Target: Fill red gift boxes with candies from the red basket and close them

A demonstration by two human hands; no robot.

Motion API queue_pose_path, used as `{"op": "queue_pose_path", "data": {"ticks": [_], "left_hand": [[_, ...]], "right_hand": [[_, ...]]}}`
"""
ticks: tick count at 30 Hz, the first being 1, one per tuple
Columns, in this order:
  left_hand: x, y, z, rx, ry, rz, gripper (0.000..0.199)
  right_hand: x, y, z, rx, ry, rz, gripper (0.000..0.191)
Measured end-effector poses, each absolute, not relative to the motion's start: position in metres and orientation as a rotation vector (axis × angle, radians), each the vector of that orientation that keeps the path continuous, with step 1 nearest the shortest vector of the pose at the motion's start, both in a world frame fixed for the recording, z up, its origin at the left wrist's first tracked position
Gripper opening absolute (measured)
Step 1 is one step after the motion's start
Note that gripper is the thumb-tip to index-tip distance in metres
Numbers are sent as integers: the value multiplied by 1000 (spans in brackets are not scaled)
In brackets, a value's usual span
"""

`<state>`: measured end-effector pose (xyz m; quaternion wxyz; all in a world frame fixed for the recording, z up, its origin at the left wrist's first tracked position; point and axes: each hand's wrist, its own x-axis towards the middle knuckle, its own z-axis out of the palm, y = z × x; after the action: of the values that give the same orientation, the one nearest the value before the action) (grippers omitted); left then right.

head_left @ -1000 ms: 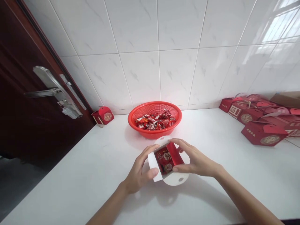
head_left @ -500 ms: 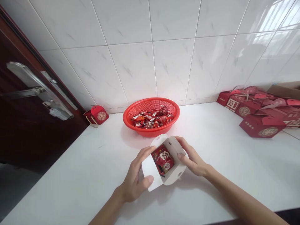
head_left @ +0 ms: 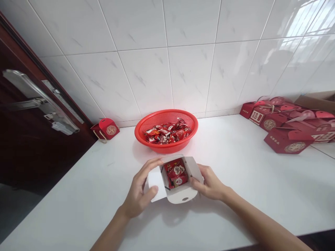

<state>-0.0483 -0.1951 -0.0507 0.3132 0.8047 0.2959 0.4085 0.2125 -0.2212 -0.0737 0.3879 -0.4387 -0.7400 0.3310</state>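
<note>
1. Counter [head_left: 91, 202]: white top, its back edge meeting the tiled wall [head_left: 188, 69], its left edge running obliquely toward the viewer beside the dark red door [head_left: 18, 139].
2. Open box [head_left: 179, 198]: white inside, placed between the middle of the counter and its front edge, with flaps spread; the near flap bears an oval hole. Whether its base touches the counter cannot be told.
3. Wrapped packets [head_left: 178, 170]: red, with pale printed labels, lying inside the open box.
4. Left hand [head_left: 140, 190]: grasping the open box at its left side, thumb upon the white left flap, the fingers reaching along the far side.
5. Right hand [head_left: 210, 183]: grasping the opposite side of the same box, thumb on the inner face of the right flap, fingers behind it.
6. Red basket [head_left: 167, 150]: perforated, standing near the back edge of the counter, just beyond the open box; it contains a heap of wrapped sweets [head_left: 167, 134].
7. Small red box [head_left: 108, 129]: closed, with a cord handle and round emblem, at the back left corner.
8. Red gift boxes [head_left: 288, 139]: clustered toward the back right corner, beside a brown carton [head_left: 316, 101].
</note>
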Motion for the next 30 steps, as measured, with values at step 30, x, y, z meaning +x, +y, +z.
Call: {"op": "queue_pose_path", "data": {"ticks": [30], "left_hand": [[35, -180, 28, 2774, 1248, -661, 19]], "right_hand": [[180, -231, -103, -1095, -1594, 978, 30]]}}
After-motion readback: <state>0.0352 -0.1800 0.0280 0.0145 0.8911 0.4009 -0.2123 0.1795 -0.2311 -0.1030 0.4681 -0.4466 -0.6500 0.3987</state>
